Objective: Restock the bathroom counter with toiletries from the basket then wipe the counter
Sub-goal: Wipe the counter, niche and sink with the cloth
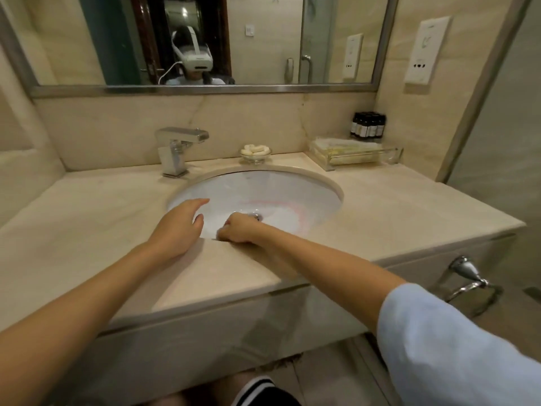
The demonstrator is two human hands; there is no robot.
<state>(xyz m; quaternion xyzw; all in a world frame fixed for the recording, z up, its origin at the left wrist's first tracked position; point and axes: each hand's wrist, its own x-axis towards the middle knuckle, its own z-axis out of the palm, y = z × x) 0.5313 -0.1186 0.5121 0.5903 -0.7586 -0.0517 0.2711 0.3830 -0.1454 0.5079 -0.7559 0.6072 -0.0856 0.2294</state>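
Holding left hand open, fingers loose, over sink rim; resting right hand, curled into empty fist, on counter edge.

The left arm is reaching in from 8 o'clock toward 1 o'clock, bare along its whole length. The left hand is lying palm down, its fingers relaxed and slightly apart, with the thumb pointing toward 2 o'clock. The right arm is stretching in from 4 o'clock toward 10 o'clock, a light blue sleeve covering its upper part. The right hand is sitting curled in a fist, knuckles up, just beside the left hand at its 3 o'clock.
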